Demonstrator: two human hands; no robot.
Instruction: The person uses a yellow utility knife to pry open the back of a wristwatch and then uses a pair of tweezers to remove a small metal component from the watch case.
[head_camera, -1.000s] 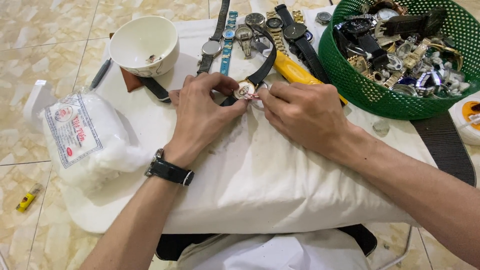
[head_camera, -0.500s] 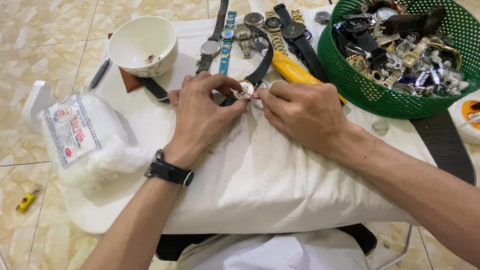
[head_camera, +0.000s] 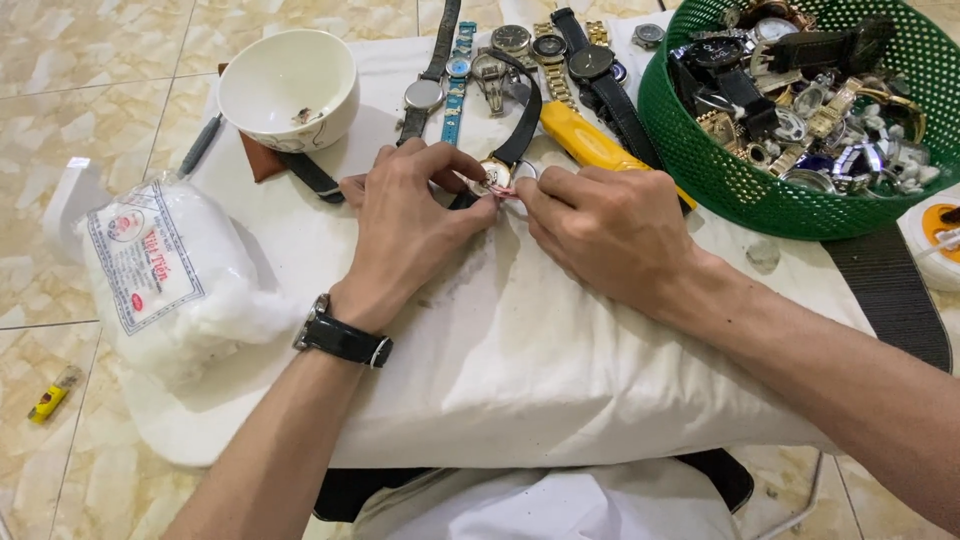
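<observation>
Gold-toned round watch (head_camera: 493, 176) with a black strap (head_camera: 522, 115) sat pinched between both hands at the middle of the white cloth (head_camera: 520, 350). Left hand (head_camera: 410, 225) had its fingers closed around the case from the left; right hand (head_camera: 605, 225) pressed thumb and forefinger against the case edge — whether it also held a small tool, I couldn't tell. Strap arched up and away toward the row of watches (head_camera: 520, 50). Yellow-handled tool (head_camera: 585, 140) lay just beside the right hand. Green mesh basket (head_camera: 720, 180) crowded the right edge, white bowl (head_camera: 288, 85) the far left, cotton bag (head_camera: 165, 275) hung over the left edge. Open cloth only on the near side — toward the body.
</observation>
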